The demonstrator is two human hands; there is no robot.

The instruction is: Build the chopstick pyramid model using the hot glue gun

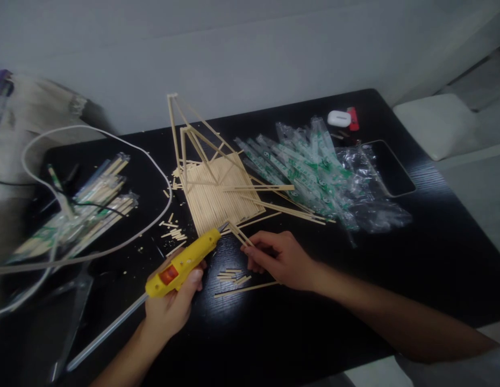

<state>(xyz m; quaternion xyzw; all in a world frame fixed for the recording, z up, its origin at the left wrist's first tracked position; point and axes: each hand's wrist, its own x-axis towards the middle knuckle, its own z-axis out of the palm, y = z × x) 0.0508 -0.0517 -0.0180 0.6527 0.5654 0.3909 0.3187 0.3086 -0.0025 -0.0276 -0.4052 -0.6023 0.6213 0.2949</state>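
My left hand [173, 301] is wrapped round a yellow hot glue gun [187, 263], with a long clear glue stick [107, 333] sticking out of its back end. Between the fingers of my right hand [278, 258] is a pair of thin wooden sticks [240, 234], pinched near one end. The glue gun's metal nozzle meets or nearly meets the far end of these sticks. Just beyond stands a wooden stick model [218, 188], a flat slatted base with triangular frames rising from it. Short cut stick pieces [229, 277] lie below my right hand, beside one longer stick [245, 290].
Empty clear-and-green wrappers [306, 166] are heaped right of the model, near a phone [389, 166] and a white earbud case [338, 118]. Packaged chopsticks [100, 199] lie at left under a looping white cable [157, 166]. Wood scraps [175, 231] are scattered beside the base.
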